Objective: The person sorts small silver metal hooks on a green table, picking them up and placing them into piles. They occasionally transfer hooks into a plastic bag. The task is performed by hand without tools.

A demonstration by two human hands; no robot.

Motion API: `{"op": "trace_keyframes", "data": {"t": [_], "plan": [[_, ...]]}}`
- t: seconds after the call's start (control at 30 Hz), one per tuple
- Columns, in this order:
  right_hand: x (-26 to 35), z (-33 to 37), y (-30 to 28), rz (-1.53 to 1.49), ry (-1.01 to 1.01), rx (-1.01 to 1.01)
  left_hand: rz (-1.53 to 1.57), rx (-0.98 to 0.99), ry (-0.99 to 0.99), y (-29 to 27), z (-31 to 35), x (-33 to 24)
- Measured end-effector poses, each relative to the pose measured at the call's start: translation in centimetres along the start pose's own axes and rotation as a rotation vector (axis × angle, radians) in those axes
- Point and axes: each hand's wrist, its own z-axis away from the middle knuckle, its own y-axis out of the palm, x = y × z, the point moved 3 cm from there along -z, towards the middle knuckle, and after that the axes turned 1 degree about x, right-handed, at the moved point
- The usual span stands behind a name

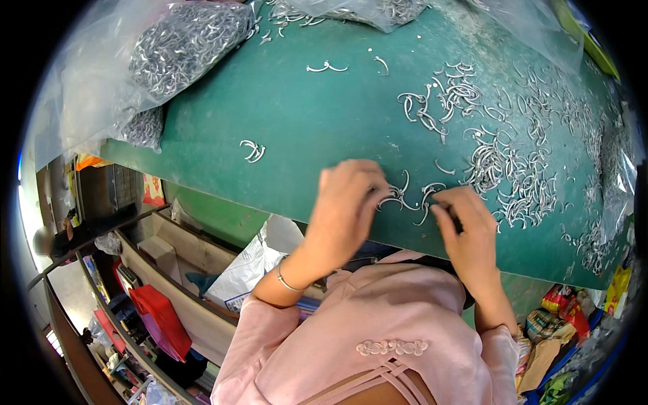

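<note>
Fingers [364,174] on the left hand [343,209] are curled in and kinda blurry, with the tips right at a little bunch of silvery curved pieces [403,197] near the front edge of the green table [283,121]. Can't tell if they're actually pinching one. Over on the right hand [470,226], thumb and index are bent with a narrow gap between them, tips right by another couple of curved bits [426,201]; can't tell if those are gripped or just touched, tbh.

So both hands are close together, with those small bits between them. Just past the right hand there's a big messy heap of the same pieces [503,169], spreading off toward the right side of the table. A small cluster [254,152] lies off to the left, well apart from the heap, plus a joined-looking pair [327,67] and a single one [383,66] further back. Clear plastic bag [192,47] stuffed with loads more sits at the far left. Thin bracelet [287,281] on the left wrist, pale pink top [398,304] too.
</note>
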Motion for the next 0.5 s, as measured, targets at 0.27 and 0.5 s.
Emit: {"op": "trace_keyframes", "data": {"t": [0.27, 0.5], "plan": [[0.0, -1.8, -0.4, 0.359, -0.201, 0.123, -0.101, -0.154, -0.162, -1.7, -0.9, 3.1], [-0.4, -1.4, -1.4, 0.448, -0.170, 0.103, -0.235, -0.216, -0.092, -4.4, -1.2, 6.1]]}}
